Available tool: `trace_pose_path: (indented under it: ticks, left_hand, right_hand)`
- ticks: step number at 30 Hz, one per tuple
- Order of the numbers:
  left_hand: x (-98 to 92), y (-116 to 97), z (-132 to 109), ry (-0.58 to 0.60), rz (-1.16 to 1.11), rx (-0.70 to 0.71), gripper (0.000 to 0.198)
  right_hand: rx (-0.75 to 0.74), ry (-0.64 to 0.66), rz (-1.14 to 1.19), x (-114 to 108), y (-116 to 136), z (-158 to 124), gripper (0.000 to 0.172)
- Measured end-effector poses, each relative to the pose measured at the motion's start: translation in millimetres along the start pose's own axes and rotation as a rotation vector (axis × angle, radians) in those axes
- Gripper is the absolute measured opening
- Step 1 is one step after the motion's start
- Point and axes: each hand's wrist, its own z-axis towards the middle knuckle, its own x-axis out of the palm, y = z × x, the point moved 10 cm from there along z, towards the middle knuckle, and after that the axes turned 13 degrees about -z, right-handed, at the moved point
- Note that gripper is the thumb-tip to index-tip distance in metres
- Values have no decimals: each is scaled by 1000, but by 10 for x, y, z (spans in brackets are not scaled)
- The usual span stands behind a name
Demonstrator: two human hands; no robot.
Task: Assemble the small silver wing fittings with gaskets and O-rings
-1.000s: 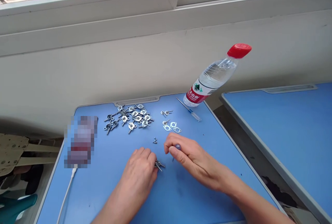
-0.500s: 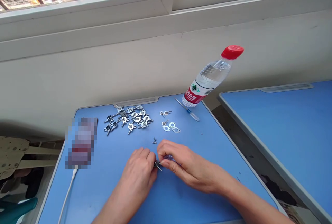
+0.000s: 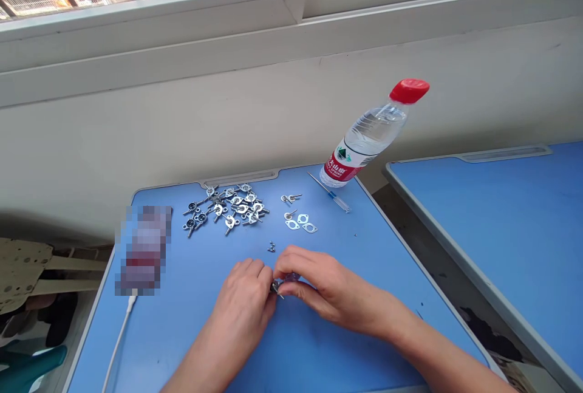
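The left hand [image 3: 246,296] is grasping a small silver metal fitting [image 3: 275,287] between both hands, while the right hand [image 3: 321,287] is clasping a translucent purple handle [image 3: 292,277] lying roughly sideways just right of it

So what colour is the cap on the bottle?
The cap is red; it shows plainly in the head view.

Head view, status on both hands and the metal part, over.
Left hand gripping metal part. Right hand on purple-handled tool, close beside it; tip hidden. Tiny metal bits beyond, not in the way.
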Motion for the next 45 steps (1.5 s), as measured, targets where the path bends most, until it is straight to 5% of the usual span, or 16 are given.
trace_pose_path:
  ticks: [8,17,25,32,45]
  left_hand:
    - [16,7,-3,27,-4,-25,17]
    - [46,34,5,61,-17,-44,19]
    - [44,41,1,59,6,-51,14]
    - [40,43,10,44,-26,-41,17]
    - [49,37,12,69,28,-54,14]
  right_hand:
    - [-85,-207,-131,-63,45,-11,21]
    - [-17,45,-211,-40,97,-48,32]
    - [-105,-229,-376,-170,166,-60,29]
    - [-33,-120,-204,-167,131,-32,29]
    - [-104,-342,-323,-249,194,-62,29]
